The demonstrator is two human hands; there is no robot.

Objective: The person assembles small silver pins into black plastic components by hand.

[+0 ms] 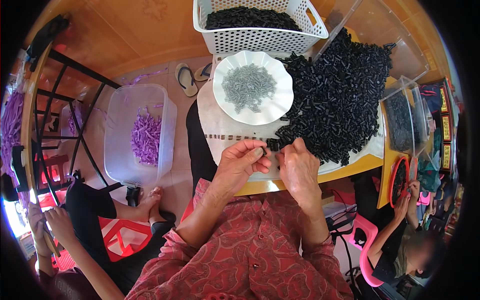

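Note:
My left hand (pixel 239 164) is closed in a pinch, with a small black tube-like piece (pixel 264 151) between thumb and fingertips. Just to its right, my right hand (pixel 301 169) has its fingers curled together at the near edge of a large heap of small black cylindrical pieces (pixel 340 95). Whatever those fingers hold is hidden. A few black pieces lie on the white cloth (pixel 220 142) by my fingertips. Beyond my hands stands a white scalloped plate (pixel 285 95) with many small clear pieces (pixel 248 86) on it.
A white perforated basket (pixel 265 41) of black pieces stands at the back. Clear plastic boxes (pixel 400 120) sit at the right. On the left, a translucent tub (pixel 117 145) holds purple strips (pixel 146 137). People work on both sides; a pink chair (pixel 370 245) is at right.

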